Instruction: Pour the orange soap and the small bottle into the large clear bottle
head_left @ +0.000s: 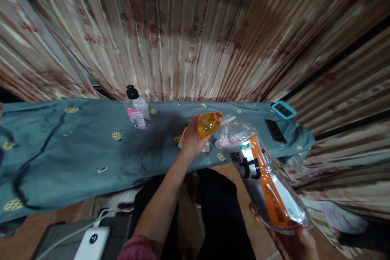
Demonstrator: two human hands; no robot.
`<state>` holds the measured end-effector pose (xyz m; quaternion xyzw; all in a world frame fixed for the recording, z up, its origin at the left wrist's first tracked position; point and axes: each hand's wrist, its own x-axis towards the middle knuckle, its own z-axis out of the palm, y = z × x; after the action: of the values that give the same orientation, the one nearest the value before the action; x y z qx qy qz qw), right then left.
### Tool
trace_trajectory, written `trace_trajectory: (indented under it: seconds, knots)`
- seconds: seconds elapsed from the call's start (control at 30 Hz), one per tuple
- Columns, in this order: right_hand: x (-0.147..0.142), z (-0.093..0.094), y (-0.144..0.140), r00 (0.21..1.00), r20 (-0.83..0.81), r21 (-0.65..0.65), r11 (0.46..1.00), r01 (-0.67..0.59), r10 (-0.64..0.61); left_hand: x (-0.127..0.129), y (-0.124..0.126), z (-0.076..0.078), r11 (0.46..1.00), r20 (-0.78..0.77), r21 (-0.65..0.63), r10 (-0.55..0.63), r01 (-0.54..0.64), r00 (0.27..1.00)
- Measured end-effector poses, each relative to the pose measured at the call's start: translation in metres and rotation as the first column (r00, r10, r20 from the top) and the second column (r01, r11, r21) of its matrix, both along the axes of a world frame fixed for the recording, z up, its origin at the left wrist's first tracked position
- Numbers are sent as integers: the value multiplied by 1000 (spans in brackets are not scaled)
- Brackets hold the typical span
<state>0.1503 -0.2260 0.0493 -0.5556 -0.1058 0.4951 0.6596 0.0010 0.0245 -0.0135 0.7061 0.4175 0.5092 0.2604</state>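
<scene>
Gripped in the left hand (192,136) is a small orange bottle (208,124), with the fingers wrapped around its body and the bottle tipped so that its neck points to the right. That neck meets the white spout of a clear refill pouch (262,174), which bears an orange stripe and black lettering. The right hand (294,240) supports the pouch from below at its wide base, fingers curled under the bottom edge; the pouch leans up and leftward toward the bottle. Both items are held above the near edge of a table draped in a grey-blue cloth (76,154) with small yellow round motifs. On the cloth, well to the left of the bottle, stands a clear pump bottle (137,109) with a black top and a pink label. A white object lies on the cloth just behind the left hand, mostly hidden. To the right on the cloth lie a dark phone (275,131) and, behind it, a device with a blue frame (283,109). Striped curtains (195,32) hang behind the table. A white power bank (93,243) with a cable sits at the lower left.
</scene>
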Motion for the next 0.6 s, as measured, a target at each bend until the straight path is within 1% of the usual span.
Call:
trace_trajectory:
  seconds: [0.17, 0.27, 0.43, 0.6]
  knots:
    - [-2, -1, -2, 1000, -6, 19, 1000, 11, -11, 0, 1, -2, 1000, 11, 3, 11, -11, 1000]
    - [-1, -2, -2, 1000, -1, 34, 999, 15, -15, -1, 1, -3, 1000, 26, -7, -3, 3, 1000]
    - [-3, -3, -2, 995, 88, 37, 999, -40, 37, -3, 0, -2, 1000, 61, -27, -9, 11, 998]
    - [-7, -11, -5, 984, 175, 55, 998, -29, 19, -7, 0, 3, 999, 71, -43, -30, 33, 997]
